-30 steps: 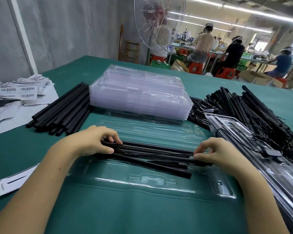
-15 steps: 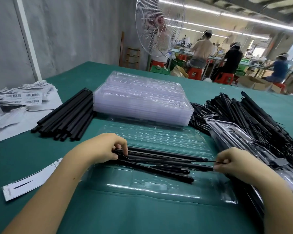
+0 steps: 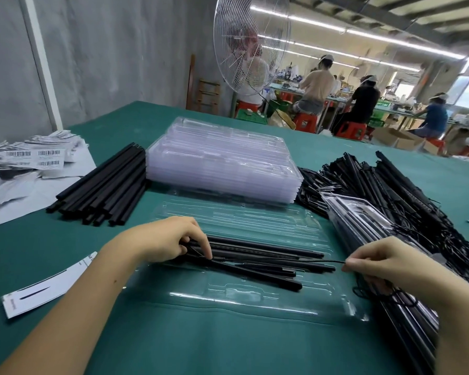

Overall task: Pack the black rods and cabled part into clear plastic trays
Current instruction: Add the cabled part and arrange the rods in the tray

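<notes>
Two hands on one tray. The left hand (image 3: 165, 239) stays curled over the left ends of the long slim black rods (image 3: 255, 247), pinning them, same spot as a second ago. The rods lie in the open moulded clear plastic tray (image 3: 255, 296), near centre of the green cloth-covered counter (image 3: 173, 342).

The change is on the right. The right hand (image 3: 385, 262) sat on the right ends of those rods a second ago. It has since gone right, past the tray's right edge, and now pinches the thin black cable (image 3: 295, 259) between thumb and fingertips. The cable now runs near-straight from under the left hand's fingers, across the rods, to the right hand. Half a second ago the drawn-out stretch was shorter.

The rods have barely shifted. Several lie roughly in line along the tray's middle. One crosses at a slant toward near right and is not seated.

My read: the cabled part is in the tray and its lead is being drawn straight so it can be laid into a slot. The slanted rod is unseated and the tray is not closed, so this tray is mid-pack.

Around it:
- The stack of empty clear trays (image 3: 222, 163) sits far centre.
- The spare rod bundle (image 3: 103, 188) lies just left of that stack.
- The tangled heap of black cabled parts (image 3: 404, 185) is at right.
- The filled trays (image 3: 363, 212) lean against the heap and run under the right wrist.
</notes>
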A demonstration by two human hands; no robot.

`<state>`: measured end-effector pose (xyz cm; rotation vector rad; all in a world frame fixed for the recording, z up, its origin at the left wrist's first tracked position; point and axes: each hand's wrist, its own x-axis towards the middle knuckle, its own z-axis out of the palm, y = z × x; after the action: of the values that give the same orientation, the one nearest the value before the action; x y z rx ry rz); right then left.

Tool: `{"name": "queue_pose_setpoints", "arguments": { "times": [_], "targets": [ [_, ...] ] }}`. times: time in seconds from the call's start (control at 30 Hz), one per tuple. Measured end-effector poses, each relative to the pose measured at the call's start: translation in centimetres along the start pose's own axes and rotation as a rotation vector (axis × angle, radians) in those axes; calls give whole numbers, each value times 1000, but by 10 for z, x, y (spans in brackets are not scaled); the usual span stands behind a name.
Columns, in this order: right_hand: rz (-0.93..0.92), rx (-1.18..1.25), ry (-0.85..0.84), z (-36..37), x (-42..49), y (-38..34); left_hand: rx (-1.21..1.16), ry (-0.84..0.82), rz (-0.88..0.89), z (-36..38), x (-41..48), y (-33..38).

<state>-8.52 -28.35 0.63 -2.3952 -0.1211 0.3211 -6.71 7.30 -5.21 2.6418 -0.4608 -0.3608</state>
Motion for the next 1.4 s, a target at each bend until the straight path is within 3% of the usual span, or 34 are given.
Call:
{"name": "queue_pose_setpoints", "arguments": {
  "times": [0.2,0.47,0.6,0.77,1.0,1.4],
  "targets": [
    [26,-367,65,12,7,-20,53,-14,-9,1,0,2],
    [146,-756,-78,39,23,-55,66,-25,-11,4,2,0],
    [203,-803,-183,35,23,-54,64,-16,-2,4,3,0],
    [283,-724,-164,23,29,-37,44,-19,-17,2,3,-2],
    [430,-901,-300,47,54,-35,19,-41,-27,2,3,-1],
    [424,-970,-187,58,39,-45,138,32,-66,4,2,16]
  ]
}}
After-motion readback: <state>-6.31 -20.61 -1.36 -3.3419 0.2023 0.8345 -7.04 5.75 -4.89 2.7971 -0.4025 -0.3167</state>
